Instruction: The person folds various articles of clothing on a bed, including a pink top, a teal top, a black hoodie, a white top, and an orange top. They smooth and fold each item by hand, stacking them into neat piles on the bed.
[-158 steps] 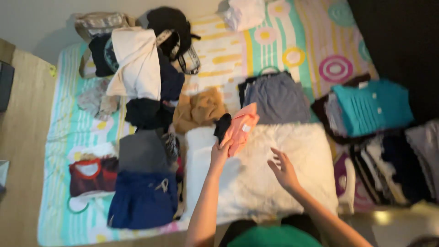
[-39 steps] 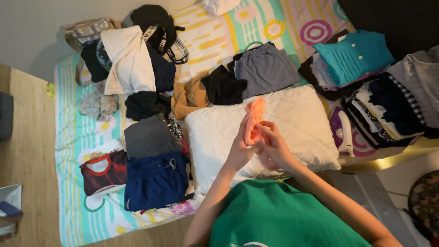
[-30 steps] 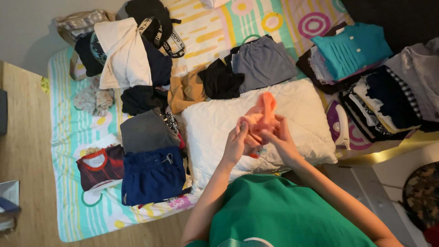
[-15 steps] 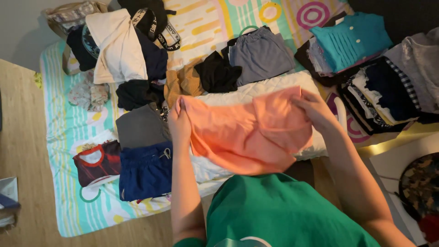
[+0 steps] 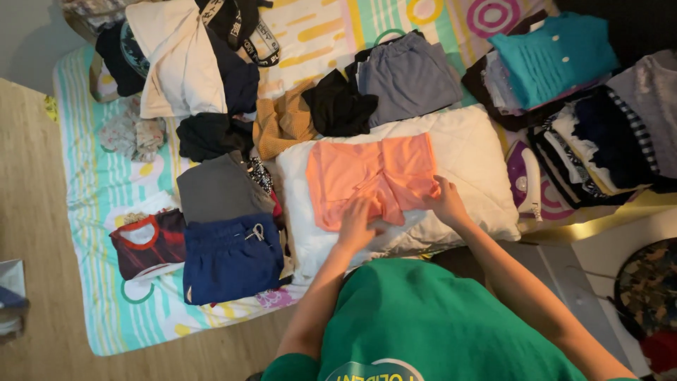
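Observation:
A pair of orange shorts [image 5: 367, 173] lies spread flat on a white pillow [image 5: 479, 152] in front of me. My left hand [image 5: 356, 224] rests palm down on the lower middle of the shorts. My right hand [image 5: 446, 201] pinches the lower right leg hem of the shorts. I wear a green shirt [image 5: 437, 324].
Around the pillow lie folded clothes: grey top [image 5: 218, 187], navy shorts [image 5: 229, 257], red-trimmed shirt [image 5: 144, 243], grey shorts [image 5: 412, 74], teal shirt [image 5: 553, 56]. A purple-and-white iron [image 5: 529, 180] stands right of the pillow. A striped mat [image 5: 92, 190] covers the wooden floor [image 5: 28, 212].
The bunched orange shorts were unfolded, held up spread between both hands, and now lie flat on the pillow with my hands pressing them.

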